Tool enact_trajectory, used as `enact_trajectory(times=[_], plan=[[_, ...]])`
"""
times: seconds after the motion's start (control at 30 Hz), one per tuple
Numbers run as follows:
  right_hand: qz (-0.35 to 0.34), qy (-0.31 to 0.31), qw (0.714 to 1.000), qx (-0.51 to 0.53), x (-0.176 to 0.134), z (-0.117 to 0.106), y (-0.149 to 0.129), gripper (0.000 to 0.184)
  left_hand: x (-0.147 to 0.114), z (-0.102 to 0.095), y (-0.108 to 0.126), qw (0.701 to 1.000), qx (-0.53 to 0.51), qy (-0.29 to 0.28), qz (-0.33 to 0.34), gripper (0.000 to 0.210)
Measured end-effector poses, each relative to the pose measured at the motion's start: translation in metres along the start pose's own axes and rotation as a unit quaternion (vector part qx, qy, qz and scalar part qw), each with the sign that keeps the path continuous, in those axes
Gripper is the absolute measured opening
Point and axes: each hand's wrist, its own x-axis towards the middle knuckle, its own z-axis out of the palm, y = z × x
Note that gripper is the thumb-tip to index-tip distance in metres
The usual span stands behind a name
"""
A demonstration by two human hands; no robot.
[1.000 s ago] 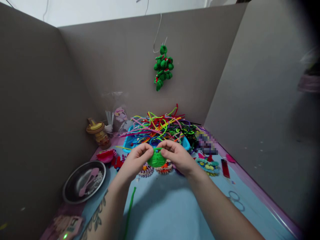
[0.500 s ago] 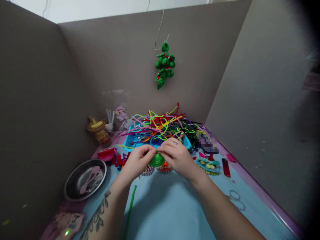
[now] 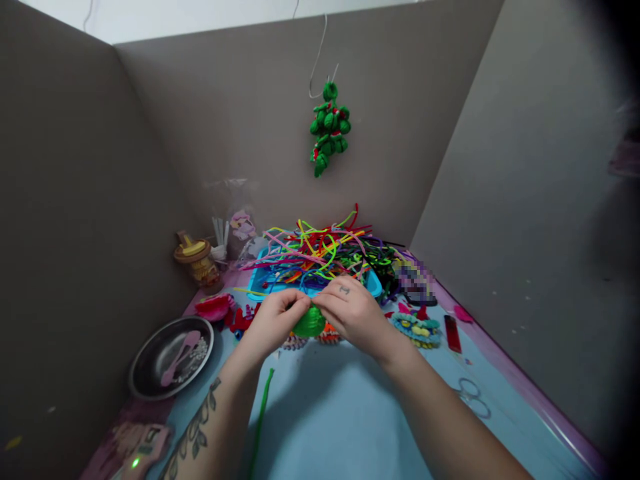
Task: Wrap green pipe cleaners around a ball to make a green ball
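Note:
A bright green, ribbed, rounded piece that looks wound from pipe cleaner (image 3: 309, 323) hangs between my two hands above the blue table cover (image 3: 340, 413). My left hand (image 3: 281, 319) pinches its upper edge between thumb and index finger. Close beside it, the bent fingers of my right hand (image 3: 353, 310) close on the top of the same piece; the fingertips partly hide it. A single green pipe cleaner (image 3: 263, 413) lies on the cover below my left wrist. Behind the hands, orange and pink beaded-looking pieces (image 3: 329, 333) are partly covered.
A blue tray (image 3: 255, 283) heaped with coloured pipe cleaners (image 3: 320, 247) stands behind my hands. To the left are a metal bowl (image 3: 137, 373) with a pink spoon and a lidded cup (image 3: 195, 263). Scissors (image 3: 473, 399) lie right. Grey panels (image 3: 240, 113) enclose the table.
The green piece has shifted slightly left and tilted between my fingers. My right hand has turned a little at the knuckles; both hands keep their pinch.

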Motion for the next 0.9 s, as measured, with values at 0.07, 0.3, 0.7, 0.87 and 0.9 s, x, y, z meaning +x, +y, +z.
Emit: enact_trajectory(times=[0.07,0.3,0.7,0.87,0.9], plan=[[0.005,-0.001,1.0,0.01,0.0,0.001,0.001,0.019,0.001,0.0,-0.002,1.0,-0.008,-0.002,-0.001,0.031],[0.067,-0.007,0.995,0.07,-0.001,0.005,0.004,0.017,-0.002,0.001,0.004,1.0,0.008,-0.017,0.001,0.029],[0.268,-0.106,0.902,0.321,0.001,-0.004,0.013,0.014,-0.003,0.001,0.001,0.819,0.462,0.058,0.336,0.017],[0.29,-0.135,0.888,0.331,-0.004,-0.002,0.019,0.005,-0.002,0.004,-0.004,0.776,0.499,0.05,0.383,0.014],[0.294,-0.145,0.886,0.328,-0.004,-0.002,0.019,0.005,-0.002,0.005,-0.005,0.771,0.503,0.047,0.387,0.013]])
